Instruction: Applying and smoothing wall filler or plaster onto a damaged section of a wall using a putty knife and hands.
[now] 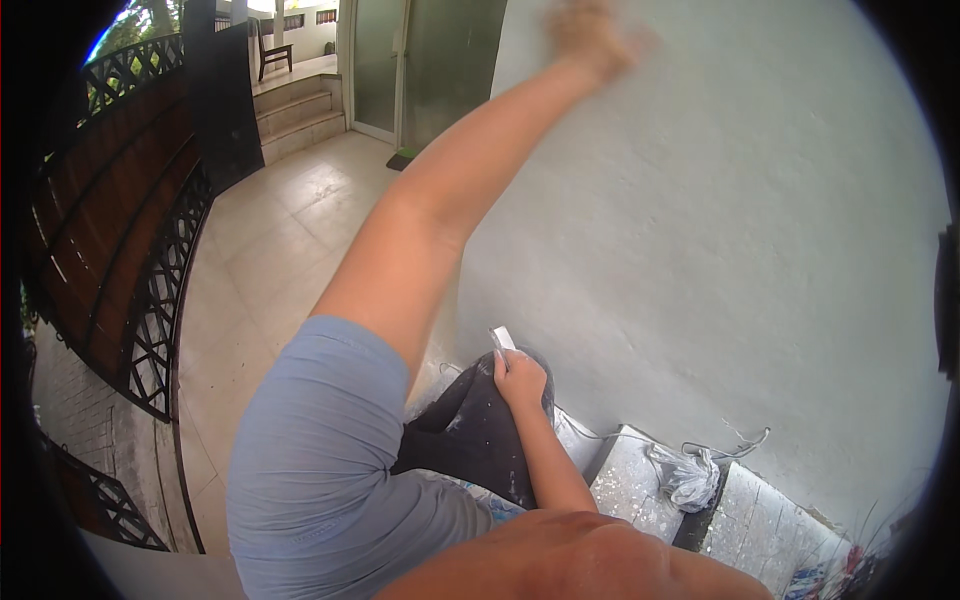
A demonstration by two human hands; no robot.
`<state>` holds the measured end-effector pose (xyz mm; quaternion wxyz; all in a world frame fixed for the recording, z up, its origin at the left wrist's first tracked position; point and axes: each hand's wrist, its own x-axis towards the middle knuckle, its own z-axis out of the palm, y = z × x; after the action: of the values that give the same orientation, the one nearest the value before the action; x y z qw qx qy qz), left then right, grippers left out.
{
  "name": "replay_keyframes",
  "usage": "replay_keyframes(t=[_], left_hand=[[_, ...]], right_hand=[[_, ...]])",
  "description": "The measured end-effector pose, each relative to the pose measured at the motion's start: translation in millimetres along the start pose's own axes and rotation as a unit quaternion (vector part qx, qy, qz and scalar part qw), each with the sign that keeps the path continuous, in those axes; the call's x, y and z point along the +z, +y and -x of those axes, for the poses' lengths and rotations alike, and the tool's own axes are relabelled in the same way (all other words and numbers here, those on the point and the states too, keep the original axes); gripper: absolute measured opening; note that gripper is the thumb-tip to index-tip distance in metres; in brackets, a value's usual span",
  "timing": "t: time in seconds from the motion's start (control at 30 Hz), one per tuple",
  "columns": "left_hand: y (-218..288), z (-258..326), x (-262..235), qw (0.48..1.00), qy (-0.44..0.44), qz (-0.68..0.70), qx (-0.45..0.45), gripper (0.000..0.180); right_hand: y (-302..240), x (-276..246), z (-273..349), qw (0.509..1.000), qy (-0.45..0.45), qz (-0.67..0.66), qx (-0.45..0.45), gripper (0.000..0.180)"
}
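My left arm stretches up and across to a pale grey plastered wall [740, 220]. At its end my left hand [590, 40] is against or close to the wall, smeared by motion, so its fingers and anything in them do not show clearly. Lower down, my right hand [522, 380] is closed around a small flat white piece [502, 338] with a greyish edge, which sticks up past the fingers. It is held in front of my dark trousers [470, 430], which carry white specks. The kind of the flat piece cannot be made out.
Paint-spattered boards [640, 485] lie along the wall's foot, with a crumpled clear plastic bag [690, 478] and a thin cable on them. Pale floor tiles [270, 260] stretch left to a dark slatted gate [110, 230]. Steps [300, 120] and a glass door [375, 70] stand beyond.
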<state>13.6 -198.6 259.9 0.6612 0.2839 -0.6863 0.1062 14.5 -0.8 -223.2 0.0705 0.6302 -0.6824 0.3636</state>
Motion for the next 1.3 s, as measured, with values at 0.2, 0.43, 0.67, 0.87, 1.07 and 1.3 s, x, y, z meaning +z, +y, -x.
replay_keyframes(t=[0.2,0.43,0.67,0.87,1.07,1.3], left_hand=[[77,118,-39,0.619,-0.395,0.228,0.639,0.038],[-52,-24,-2,0.981,0.116,0.108,0.109,0.093],[67,-19,-9,0.925,-0.143,0.020,0.352,0.085],[132,136,-53,0.460,-0.355,0.223,0.783,0.031],[7,1,-1,0.768,0.096,0.086,0.627,0.057],[-31,-94,-23,0.992,0.095,-0.042,-0.075,0.086]], right_hand=[[1,-2,0,1.000,-0.018,0.011,0.000,0.029],[5,-2,1,1.000,0.014,-0.026,-0.005,0.032],[8,-2,-4,0.999,-0.045,-0.027,0.006,0.032],[9,-5,-2,0.999,-0.038,-0.024,-0.013,0.033],[10,-3,-2,0.999,-0.048,-0.024,-0.003,0.033],[12,0,0,1.000,0.014,-0.025,-0.003,0.033]])
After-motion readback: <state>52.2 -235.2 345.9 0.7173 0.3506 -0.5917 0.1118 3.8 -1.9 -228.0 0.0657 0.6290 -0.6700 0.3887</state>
